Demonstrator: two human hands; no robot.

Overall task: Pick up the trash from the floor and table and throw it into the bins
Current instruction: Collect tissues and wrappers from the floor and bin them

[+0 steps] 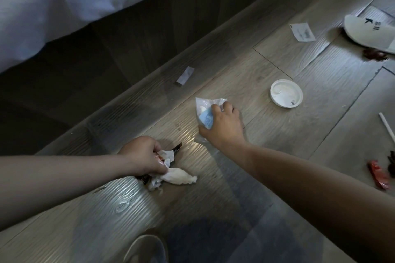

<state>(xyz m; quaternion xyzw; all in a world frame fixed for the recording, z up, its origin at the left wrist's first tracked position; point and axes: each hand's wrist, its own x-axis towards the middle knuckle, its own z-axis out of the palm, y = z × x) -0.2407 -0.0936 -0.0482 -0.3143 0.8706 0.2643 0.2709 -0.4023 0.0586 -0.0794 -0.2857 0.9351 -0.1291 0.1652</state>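
- The left hand (145, 156) is low over the floor (235, 209). Its grip is closed around crumpled tissues (177, 178) and a dark wrapper (177, 147).
- A paper scrap (184, 75) lies near the bed (64, 6).
- The right hand (222, 124) is on a clear bag (204, 111) on the floor, and its grip curls narrow on the plastic.
- To the right lie a lid (286, 94), a sachet (302, 32), a straw (386, 127) and a red wrapper (379, 175).
- Step in hand, I judge: gathering floor trash, far from finished.
- Next the bag must be lifted firmly. No bin is in view.
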